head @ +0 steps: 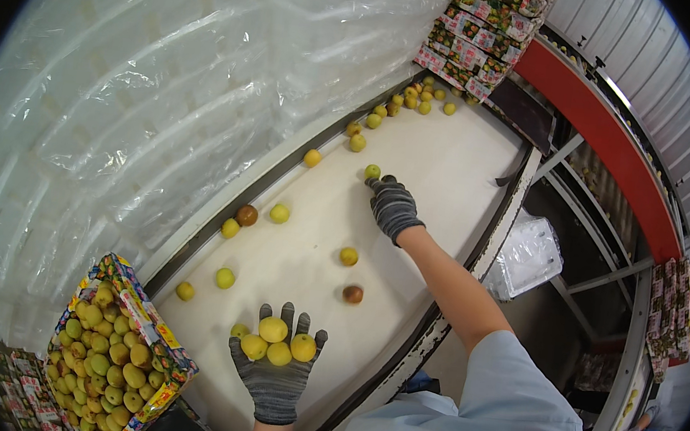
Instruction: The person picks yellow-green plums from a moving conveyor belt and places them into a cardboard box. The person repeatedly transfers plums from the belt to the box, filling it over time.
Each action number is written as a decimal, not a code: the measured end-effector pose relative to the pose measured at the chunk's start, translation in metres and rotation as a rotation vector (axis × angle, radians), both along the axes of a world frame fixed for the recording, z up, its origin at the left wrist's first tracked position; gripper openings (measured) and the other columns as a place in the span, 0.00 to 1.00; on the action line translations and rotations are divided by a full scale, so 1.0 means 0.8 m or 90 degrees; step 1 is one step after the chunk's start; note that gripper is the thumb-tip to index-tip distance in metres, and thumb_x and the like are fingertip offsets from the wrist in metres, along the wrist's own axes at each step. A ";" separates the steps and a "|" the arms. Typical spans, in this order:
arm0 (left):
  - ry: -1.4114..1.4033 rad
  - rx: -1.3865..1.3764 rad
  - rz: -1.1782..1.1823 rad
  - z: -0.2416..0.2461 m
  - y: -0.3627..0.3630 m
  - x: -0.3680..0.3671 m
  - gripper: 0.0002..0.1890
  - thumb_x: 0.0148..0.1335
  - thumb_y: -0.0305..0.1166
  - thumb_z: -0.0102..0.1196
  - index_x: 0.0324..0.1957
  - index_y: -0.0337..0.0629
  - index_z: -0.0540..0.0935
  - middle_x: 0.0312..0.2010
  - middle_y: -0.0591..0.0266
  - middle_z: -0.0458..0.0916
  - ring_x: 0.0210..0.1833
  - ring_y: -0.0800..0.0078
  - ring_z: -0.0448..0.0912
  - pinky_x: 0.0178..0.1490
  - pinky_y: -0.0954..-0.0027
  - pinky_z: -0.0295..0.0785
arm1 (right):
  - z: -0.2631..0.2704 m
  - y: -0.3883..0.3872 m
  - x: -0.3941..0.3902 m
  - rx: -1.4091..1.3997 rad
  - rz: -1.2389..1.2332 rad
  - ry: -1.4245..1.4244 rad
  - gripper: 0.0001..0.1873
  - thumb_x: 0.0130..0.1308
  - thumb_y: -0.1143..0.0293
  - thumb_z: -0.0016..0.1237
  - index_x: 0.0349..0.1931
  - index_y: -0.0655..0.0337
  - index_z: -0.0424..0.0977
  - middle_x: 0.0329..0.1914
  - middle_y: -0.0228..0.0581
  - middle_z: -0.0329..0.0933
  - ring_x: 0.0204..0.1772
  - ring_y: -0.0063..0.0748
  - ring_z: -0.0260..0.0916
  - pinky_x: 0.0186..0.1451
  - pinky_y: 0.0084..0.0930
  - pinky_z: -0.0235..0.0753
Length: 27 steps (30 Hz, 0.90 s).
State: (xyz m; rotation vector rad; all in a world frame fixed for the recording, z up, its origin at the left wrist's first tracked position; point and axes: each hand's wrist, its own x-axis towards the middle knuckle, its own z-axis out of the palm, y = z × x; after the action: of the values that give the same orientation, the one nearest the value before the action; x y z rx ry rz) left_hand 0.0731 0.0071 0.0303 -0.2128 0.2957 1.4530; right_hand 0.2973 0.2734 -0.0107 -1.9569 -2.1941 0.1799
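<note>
My left hand (281, 376), in a grey striped glove, is turned palm up with its fingers spread. Several yellow fruits (273, 330) rest on its palm and fingers. Beside the thumb is another greenish fruit (239, 330); whether the hand touches it is unclear. Farther up the white conveyor belt (308, 268), my right hand (393, 205), gloved alike, has its fingertips at a green-yellow fruit (372, 172). I cannot tell whether they grip it. Between the hands lie a yellow fruit (349, 256) and a brown one (352, 294).
A printed carton (160, 379) full of fruit stands at lower left. More fruits (410, 100) gather along the belt's far edge, below stacked cartons (481, 34). Plastic-wrapped stacks (143, 99) line the left side. A white foam box (530, 254) sits beyond the belt's right rail (433, 332).
</note>
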 end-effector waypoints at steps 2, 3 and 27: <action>-0.002 -0.018 0.004 0.003 0.001 -0.002 0.33 0.59 0.64 0.41 0.59 0.55 0.72 0.59 0.57 0.71 0.63 0.53 0.66 0.66 0.38 0.52 | 0.003 -0.012 -0.005 -0.030 0.032 -0.005 0.18 0.59 0.68 0.47 0.51 0.53 0.74 0.49 0.52 0.74 0.50 0.51 0.73 0.54 0.39 0.72; -0.001 -0.030 0.017 0.004 0.000 -0.004 0.34 0.59 0.64 0.40 0.59 0.54 0.72 0.59 0.56 0.71 0.63 0.52 0.65 0.66 0.38 0.51 | 0.007 -0.022 -0.017 -0.047 0.059 -0.006 0.18 0.59 0.68 0.47 0.51 0.53 0.74 0.48 0.52 0.74 0.49 0.50 0.73 0.54 0.39 0.72; 0.337 0.208 0.420 0.129 -0.066 -0.209 0.39 0.58 0.60 0.50 0.61 0.39 0.68 0.60 0.52 0.69 0.63 0.58 0.67 0.66 0.47 0.60 | 0.068 -0.038 -0.276 -0.023 0.415 0.142 0.16 0.60 0.77 0.44 0.48 0.53 0.73 0.43 0.55 0.73 0.47 0.55 0.71 0.51 0.39 0.73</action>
State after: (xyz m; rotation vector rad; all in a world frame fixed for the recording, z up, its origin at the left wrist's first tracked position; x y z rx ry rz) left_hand -0.0943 -0.0455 0.1333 0.3857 0.4320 2.1801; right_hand 0.0766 0.2432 0.0439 -1.0977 -2.5894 0.5008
